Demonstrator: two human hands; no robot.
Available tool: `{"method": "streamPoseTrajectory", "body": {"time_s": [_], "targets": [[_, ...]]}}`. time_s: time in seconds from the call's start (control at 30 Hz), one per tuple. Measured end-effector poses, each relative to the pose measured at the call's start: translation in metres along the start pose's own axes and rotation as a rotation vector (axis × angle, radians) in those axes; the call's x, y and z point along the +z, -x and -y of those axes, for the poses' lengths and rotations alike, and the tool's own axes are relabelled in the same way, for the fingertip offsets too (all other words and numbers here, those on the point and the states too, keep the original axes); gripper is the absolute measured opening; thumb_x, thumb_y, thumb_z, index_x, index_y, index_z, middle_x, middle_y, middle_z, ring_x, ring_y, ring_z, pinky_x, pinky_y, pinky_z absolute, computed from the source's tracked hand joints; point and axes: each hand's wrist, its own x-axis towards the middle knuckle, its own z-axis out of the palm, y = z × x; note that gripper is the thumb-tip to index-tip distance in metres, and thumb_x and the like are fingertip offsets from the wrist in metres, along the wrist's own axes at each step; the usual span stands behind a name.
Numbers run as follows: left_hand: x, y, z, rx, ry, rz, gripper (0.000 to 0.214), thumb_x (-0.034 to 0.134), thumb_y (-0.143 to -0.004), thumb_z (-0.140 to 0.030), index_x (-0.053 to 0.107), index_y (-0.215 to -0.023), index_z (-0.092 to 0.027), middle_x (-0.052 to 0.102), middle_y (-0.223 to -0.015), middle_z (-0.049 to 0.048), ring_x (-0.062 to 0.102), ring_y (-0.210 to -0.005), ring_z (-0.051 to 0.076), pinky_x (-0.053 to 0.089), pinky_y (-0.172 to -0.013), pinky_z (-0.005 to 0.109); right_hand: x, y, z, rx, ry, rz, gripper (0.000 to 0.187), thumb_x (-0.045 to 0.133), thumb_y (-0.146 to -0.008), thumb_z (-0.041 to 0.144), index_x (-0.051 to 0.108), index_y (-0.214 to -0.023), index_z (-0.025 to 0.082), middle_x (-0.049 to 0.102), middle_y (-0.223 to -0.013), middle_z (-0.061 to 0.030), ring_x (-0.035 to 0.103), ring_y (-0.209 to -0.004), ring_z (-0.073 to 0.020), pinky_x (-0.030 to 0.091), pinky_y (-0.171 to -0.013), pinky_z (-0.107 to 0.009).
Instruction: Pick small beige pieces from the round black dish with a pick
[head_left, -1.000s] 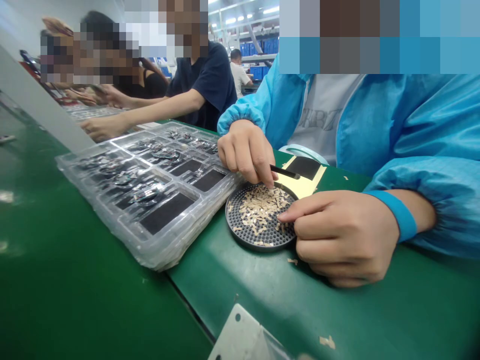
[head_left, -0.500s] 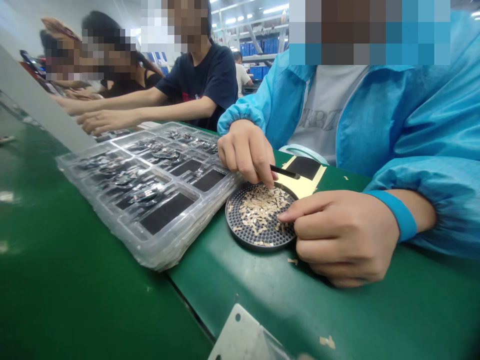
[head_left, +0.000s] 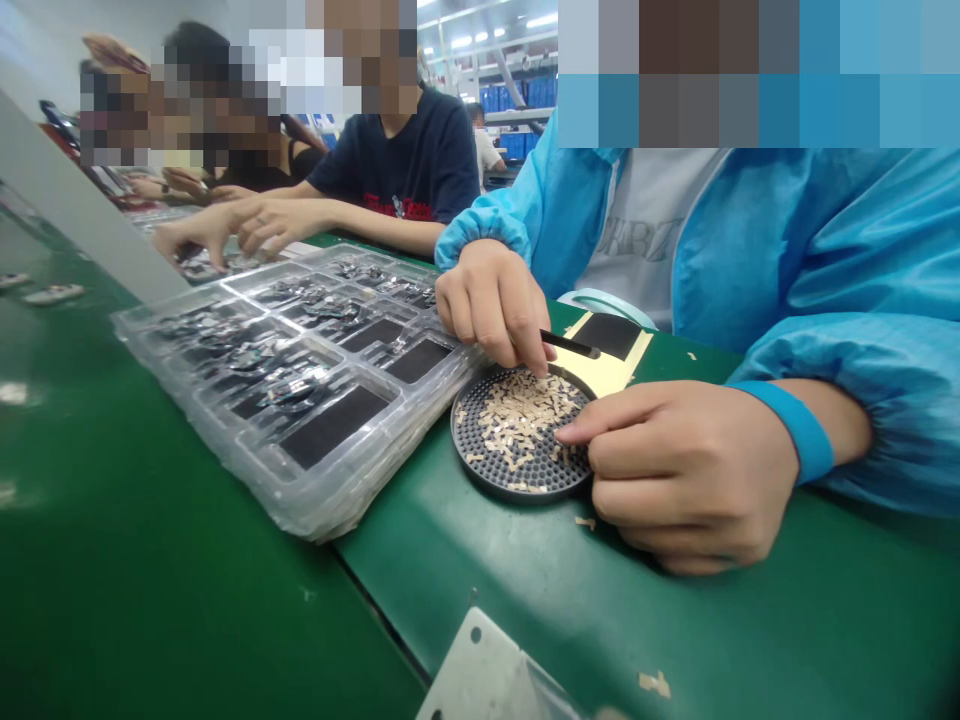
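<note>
Neither my left hand nor my right hand can be made out in the head view. Across the green table (head_left: 465,560) sits a person in a blue jacket (head_left: 757,250), facing me. One of that person's hands (head_left: 495,305) has a slim black tool (head_left: 571,345) in it, its working end hidden by the fingers, over a round dark tray (head_left: 480,478). Small tan pieces (head_left: 517,415) lie heaped in this perforated tray. The person's other hand (head_left: 690,470), with a blue wristband (head_left: 791,425), is curled at the tray's near right edge, index finger extended.
A clear compartment box (head_left: 326,505) of shiny dark strips stands left of the tray. Behind the tray lies a yellow sheet with a black pad (head_left: 604,335). A metal plate (head_left: 480,665) juts in at the bottom. A co-worker in a dark shirt (head_left: 420,150) sits farther back.
The dark-shirted co-worker's hands have shifted and drawn closer together behind the box. The blue-jacketed person's hands, the black tool and the tray look the same.
</note>
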Motion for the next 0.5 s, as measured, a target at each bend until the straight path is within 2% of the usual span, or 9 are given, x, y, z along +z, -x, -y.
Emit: {"method": "streamPoseTrajectory", "body": {"time_s": [0.13, 0.2, 0.3, 0.4, 0.5], "targets": [[0.003, -0.003, 0.003, 0.127, -0.122, 0.008, 0.042, 0.094, -0.096, -0.044, 0.083, -0.058, -0.028, 0.064, -0.051, -0.0001, 0.069, -0.047, 0.009, 0.055, -0.077, -0.002, -0.005, -0.003, -0.001, 0.009, -0.040, -0.034, 0.086, 0.079, -0.103, 0.058, 0.003, -0.093, 0.019, 0.004, -0.082, 0.0023, 0.013, -0.068, 0.0009, 0.022, -0.061, -0.016], [0.008, -0.007, 0.002, 0.184, -0.130, 0.004, 0.039, 0.091, -0.099, -0.040, 0.085, -0.062, -0.030, 0.064, -0.050, -0.0016, 0.065, -0.042, 0.009, 0.057, -0.076, -0.001, -0.006, -0.004, -0.001, -0.027, -0.017, 0.012, 0.086, 0.076, -0.105, 0.058, 0.000, -0.094, 0.019, 0.003, -0.083, 0.0023, 0.011, -0.068, 0.0011, 0.020, -0.060, -0.016], [0.013, -0.010, 0.000, 0.285, -0.106, 0.076, 0.030, 0.081, -0.106, -0.028, 0.091, -0.078, -0.031, 0.068, -0.055, -0.0010, 0.071, -0.048, 0.010, 0.060, -0.081, 0.001, -0.004, -0.006, 0.001, -0.068, 0.055, 0.094, 0.077, 0.065, -0.113, 0.051, -0.003, -0.095, 0.019, 0.001, -0.085, 0.0023, 0.012, -0.069, 0.0011, 0.018, -0.062, -0.015], [0.011, -0.008, 0.002, 0.251, -0.124, 0.019, 0.035, 0.087, -0.102, -0.035, 0.087, -0.067, -0.031, 0.066, -0.053, -0.0019, 0.069, -0.046, 0.008, 0.056, -0.083, -0.003, 0.000, -0.006, 0.002, -0.066, 0.039, 0.092, 0.071, 0.056, -0.117, 0.050, -0.003, -0.096, 0.018, 0.000, -0.086, 0.0019, 0.013, -0.070, 0.0007, 0.020, -0.064, -0.014], [0.007, -0.004, 0.005, 0.143, -0.128, -0.050, 0.039, 0.094, -0.096, -0.048, 0.084, -0.062, -0.033, 0.060, -0.047, -0.0046, 0.060, -0.037, 0.010, 0.061, -0.069, 0.003, 0.001, -0.006, 0.002, -0.061, 0.004, 0.070, 0.071, 0.058, -0.116, 0.049, -0.003, -0.096, 0.018, -0.001, -0.087, 0.0017, 0.013, -0.070, 0.0006, 0.021, -0.064, -0.013]]}}
